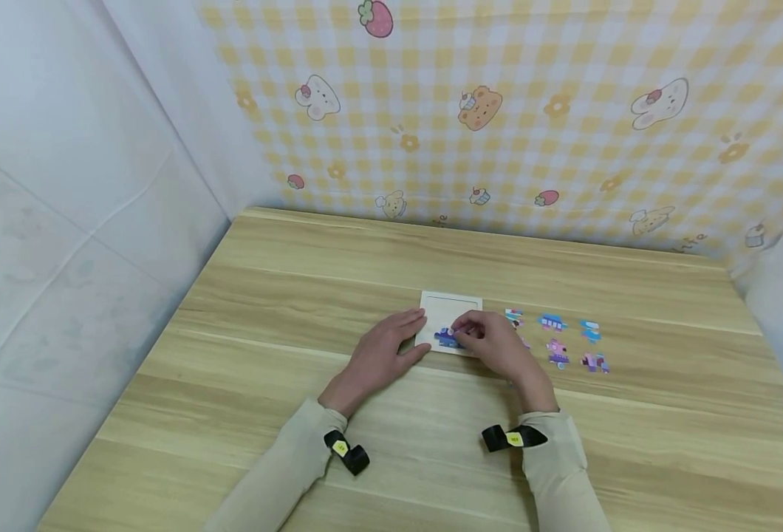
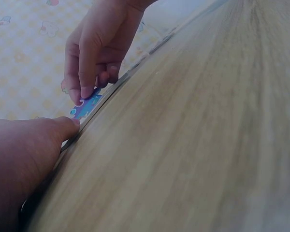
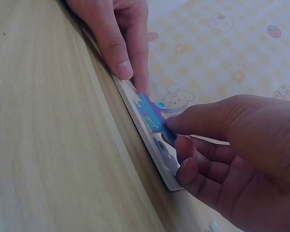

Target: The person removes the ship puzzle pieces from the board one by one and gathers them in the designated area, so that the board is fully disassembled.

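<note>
A square white puzzle board (image 1: 454,304) with a thin outlined border lies flat on the table. My left hand (image 1: 386,346) rests along its left edge, fingers extended and thumb at the near corner. Over the board's near part, my right hand (image 1: 494,341) pinches a blue and purple jigsaw piece (image 1: 446,338) between thumb and fingers. In the right wrist view, this jigsaw piece (image 3: 152,116) lies close over the board, tilted slightly, with a greyish printed picture (image 3: 166,149) showing beside it. The right hand hides the board's near right corner.
Several loose jigsaw pieces lie right of the board, among them a blue one (image 1: 553,322), a light blue one (image 1: 591,330), a pink one (image 1: 557,353) and a pink and purple one (image 1: 594,362). A checked curtain (image 1: 551,148) hangs behind the wooden table (image 1: 285,295).
</note>
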`<action>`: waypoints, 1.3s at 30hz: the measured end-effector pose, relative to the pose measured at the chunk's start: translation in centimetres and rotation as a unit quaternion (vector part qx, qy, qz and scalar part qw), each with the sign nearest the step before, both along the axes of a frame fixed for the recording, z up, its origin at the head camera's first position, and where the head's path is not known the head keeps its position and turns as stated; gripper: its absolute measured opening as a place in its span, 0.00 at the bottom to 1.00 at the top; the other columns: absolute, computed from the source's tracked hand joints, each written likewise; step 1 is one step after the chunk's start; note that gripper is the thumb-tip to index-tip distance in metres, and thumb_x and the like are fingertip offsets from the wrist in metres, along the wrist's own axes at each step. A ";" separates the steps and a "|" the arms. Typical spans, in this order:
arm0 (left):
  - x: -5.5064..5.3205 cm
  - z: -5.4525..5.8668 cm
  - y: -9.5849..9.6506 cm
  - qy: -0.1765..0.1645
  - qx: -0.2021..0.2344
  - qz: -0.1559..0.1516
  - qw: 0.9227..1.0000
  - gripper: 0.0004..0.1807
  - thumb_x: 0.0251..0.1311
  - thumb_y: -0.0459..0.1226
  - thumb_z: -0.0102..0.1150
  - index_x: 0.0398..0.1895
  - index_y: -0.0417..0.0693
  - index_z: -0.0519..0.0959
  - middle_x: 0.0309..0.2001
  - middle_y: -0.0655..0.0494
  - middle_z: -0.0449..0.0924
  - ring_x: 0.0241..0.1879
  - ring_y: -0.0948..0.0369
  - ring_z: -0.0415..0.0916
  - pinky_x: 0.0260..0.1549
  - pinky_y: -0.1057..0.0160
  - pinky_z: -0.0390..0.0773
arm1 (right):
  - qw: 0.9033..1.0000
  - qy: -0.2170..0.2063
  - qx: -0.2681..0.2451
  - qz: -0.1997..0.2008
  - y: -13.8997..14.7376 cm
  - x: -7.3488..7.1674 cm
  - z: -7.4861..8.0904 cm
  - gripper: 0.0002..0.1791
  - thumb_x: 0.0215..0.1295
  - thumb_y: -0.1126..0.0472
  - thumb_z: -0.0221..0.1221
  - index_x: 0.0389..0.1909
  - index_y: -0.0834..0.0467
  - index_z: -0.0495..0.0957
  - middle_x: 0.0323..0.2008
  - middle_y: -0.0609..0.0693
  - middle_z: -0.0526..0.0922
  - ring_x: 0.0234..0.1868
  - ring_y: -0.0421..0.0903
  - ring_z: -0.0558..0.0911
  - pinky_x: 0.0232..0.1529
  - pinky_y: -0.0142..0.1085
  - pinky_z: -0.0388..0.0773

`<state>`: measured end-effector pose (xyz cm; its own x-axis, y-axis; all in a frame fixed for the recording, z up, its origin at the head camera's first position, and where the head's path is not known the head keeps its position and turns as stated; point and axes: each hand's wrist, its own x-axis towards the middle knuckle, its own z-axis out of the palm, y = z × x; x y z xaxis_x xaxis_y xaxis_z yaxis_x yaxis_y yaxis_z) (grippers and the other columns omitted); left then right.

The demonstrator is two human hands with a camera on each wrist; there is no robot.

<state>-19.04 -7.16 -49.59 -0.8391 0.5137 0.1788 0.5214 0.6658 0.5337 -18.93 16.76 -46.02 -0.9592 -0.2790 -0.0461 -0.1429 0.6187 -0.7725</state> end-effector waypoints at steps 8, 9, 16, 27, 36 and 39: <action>0.0 0.0 0.0 0.000 0.001 -0.001 1.000 0.31 0.74 0.52 0.58 0.73 0.44 0.73 0.75 0.56 0.68 0.75 0.55 0.64 0.74 0.54 0.64 | 1.000 0.004 -0.008 0.007 0.2 0.0 -0.2 0.07 0.73 0.66 0.62 0.45 0.60 0.87 0.39 0.51 0.86 0.36 0.45 0.80 0.39 0.36 0.78; 0.0 0.0 0.0 -0.001 0.001 -0.001 1.000 0.31 0.74 0.52 0.58 0.73 0.44 0.73 0.75 0.56 0.68 0.75 0.55 0.64 0.74 0.53 0.64 | 1.000 0.004 -0.009 0.006 0.3 0.0 -0.2 0.07 0.73 0.66 0.62 0.45 0.60 0.87 0.39 0.51 0.87 0.37 0.45 0.80 0.39 0.36 0.78; 0.1 0.1 -0.1 -0.005 0.000 0.001 1.000 0.32 0.74 0.52 0.58 0.73 0.45 0.72 0.75 0.56 0.68 0.75 0.55 0.63 0.74 0.53 0.63 | 1.000 0.000 -0.017 0.000 0.2 0.2 0.3 0.07 0.73 0.65 0.63 0.46 0.59 0.87 0.38 0.51 0.86 0.35 0.46 0.79 0.36 0.35 0.78; 0.2 0.2 0.0 -0.014 -0.008 -0.003 1.000 0.31 0.75 0.53 0.57 0.73 0.46 0.72 0.76 0.57 0.67 0.76 0.56 0.62 0.75 0.55 0.62 | 1.000 0.003 -0.026 -0.002 0.6 0.8 0.3 0.06 0.71 0.64 0.65 0.45 0.59 0.87 0.37 0.49 0.86 0.33 0.46 0.79 0.30 0.33 0.78; 0.2 0.0 0.0 -0.014 -0.002 0.001 1.000 0.31 0.75 0.53 0.57 0.73 0.45 0.72 0.76 0.57 0.67 0.76 0.55 0.62 0.75 0.54 0.62 | 1.000 0.015 -0.027 -0.002 2.8 1.7 0.5 0.06 0.72 0.64 0.64 0.45 0.60 0.87 0.35 0.50 0.86 0.30 0.45 0.79 0.28 0.32 0.79; 0.3 0.1 -0.1 -0.014 0.001 0.003 1.000 0.31 0.75 0.52 0.57 0.73 0.44 0.72 0.76 0.56 0.67 0.76 0.54 0.62 0.75 0.54 0.62 | 1.000 0.021 -0.023 -0.003 3.7 2.0 0.6 0.06 0.72 0.64 0.65 0.45 0.59 0.86 0.35 0.49 0.86 0.31 0.45 0.80 0.29 0.32 0.79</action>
